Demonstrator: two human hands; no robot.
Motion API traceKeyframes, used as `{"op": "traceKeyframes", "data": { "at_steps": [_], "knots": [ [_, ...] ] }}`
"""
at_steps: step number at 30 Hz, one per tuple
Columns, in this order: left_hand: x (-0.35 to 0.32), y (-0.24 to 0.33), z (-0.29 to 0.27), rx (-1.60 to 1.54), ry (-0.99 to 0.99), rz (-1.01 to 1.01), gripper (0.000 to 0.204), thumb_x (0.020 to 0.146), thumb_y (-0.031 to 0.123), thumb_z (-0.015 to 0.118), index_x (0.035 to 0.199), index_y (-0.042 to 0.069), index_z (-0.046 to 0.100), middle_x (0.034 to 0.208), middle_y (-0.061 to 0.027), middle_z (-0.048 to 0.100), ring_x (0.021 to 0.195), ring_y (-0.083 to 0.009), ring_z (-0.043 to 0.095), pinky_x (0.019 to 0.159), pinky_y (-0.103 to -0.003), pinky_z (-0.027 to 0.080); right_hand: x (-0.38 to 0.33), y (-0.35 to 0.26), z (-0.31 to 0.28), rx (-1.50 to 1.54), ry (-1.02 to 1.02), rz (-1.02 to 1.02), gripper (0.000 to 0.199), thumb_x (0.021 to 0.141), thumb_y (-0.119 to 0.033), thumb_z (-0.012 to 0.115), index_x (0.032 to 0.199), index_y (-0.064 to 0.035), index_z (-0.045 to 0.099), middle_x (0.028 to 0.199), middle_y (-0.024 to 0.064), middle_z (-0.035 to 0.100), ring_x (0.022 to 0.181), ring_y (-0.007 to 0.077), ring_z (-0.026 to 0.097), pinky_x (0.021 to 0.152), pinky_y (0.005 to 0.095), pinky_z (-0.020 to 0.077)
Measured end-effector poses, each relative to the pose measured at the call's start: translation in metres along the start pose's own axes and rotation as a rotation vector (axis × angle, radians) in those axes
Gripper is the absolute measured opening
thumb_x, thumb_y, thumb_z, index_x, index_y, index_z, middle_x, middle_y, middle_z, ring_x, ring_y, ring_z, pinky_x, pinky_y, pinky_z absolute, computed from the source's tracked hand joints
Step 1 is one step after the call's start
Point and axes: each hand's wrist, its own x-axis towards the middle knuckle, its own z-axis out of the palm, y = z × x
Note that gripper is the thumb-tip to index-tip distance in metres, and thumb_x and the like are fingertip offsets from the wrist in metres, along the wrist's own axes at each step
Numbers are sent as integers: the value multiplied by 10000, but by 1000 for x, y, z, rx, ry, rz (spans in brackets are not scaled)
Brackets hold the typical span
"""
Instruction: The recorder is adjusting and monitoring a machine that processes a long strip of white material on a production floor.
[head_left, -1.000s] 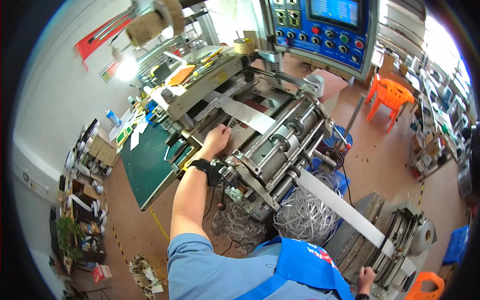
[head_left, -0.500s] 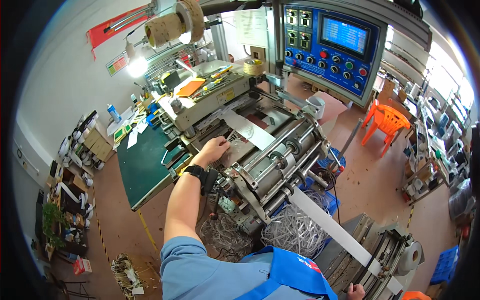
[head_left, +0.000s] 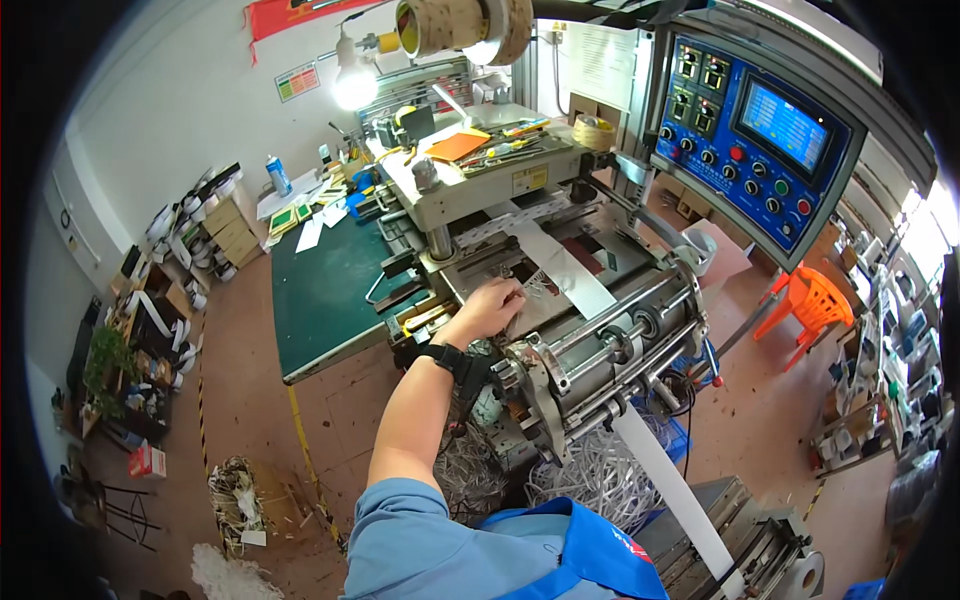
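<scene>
My left hand (head_left: 493, 306), with a black watch (head_left: 452, 362) on its wrist, reaches over the flat bed (head_left: 545, 312) of a machine. Its fingers are curled together beside some thin, lacy scrap (head_left: 540, 283); what they hold, if anything, I cannot make out. Just right of the hand, a white strip (head_left: 568, 268) runs across the bed to a set of metal rollers (head_left: 610, 350). On the near side the white web (head_left: 668, 490) comes out below the rollers and slopes down toward a roll (head_left: 805, 575). My right hand is out of view.
A blue control panel (head_left: 755, 140) hangs at the upper right. Tangled trimmings (head_left: 600, 470) fill the space under the rollers. The green table (head_left: 330, 290) adjoins the machine on the left, and an orange chair (head_left: 805, 310) stands to the right. Tools lie on the machine top (head_left: 490, 155).
The view has turned, so the machine sits further right in it. My left hand stays over the bed, fingers curled, near the scrap. My right hand has gone out of view.
</scene>
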Motion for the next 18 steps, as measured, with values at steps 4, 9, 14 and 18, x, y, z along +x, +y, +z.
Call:
{"op": "traceKeyframes", "data": {
  "at_steps": [4, 9, 14, 18],
  "knots": [
    [-1, -1, 4, 27, 58, 26, 194, 896, 206, 595, 968, 27, 615, 915, -168, 606, 869, -342, 586, 762, -390, 478, 1, 7, 6, -32, -35, 29, 387, 899, -457, 583, 747, -111, 664, 776, 106, 662, 771, 315, 637, 704, 430, 496],
    [0, 2, 1, 11, 84, 48, 169, 867, 207, 619, 942, 55, 605, 874, -154, 602, 855, -353, 579, 750, -427, 470, -1, 0, 1, -59, -66, 55, 415, 901, -497, 573, 766, -116, 667, 795, 108, 666, 783, 320, 634, 693, 435, 489],
    [3, 1, -1, 14, -7, -23, 235, 910, 244, 596, 998, 28, 624, 947, -164, 624, 886, -324, 598, 786, -375, 482, 1, -19, -17, -28, -23, 44, 411, 902, -488, 574, 772, -106, 656, 796, 117, 659, 768, 336, 623, 668, 441, 481],
    [11, -5, -7, -140, -66, -150, 309, 955, 319, 547, 1055, 39, 632, 994, -130, 651, 905, -270, 608, 831, -343, 475, -1, -33, -29, -13, 7, 39, 409, 903, -481, 576, 777, -99, 647, 797, 124, 653, 757, 350, 615, 648, 445, 475]
  ]
}}
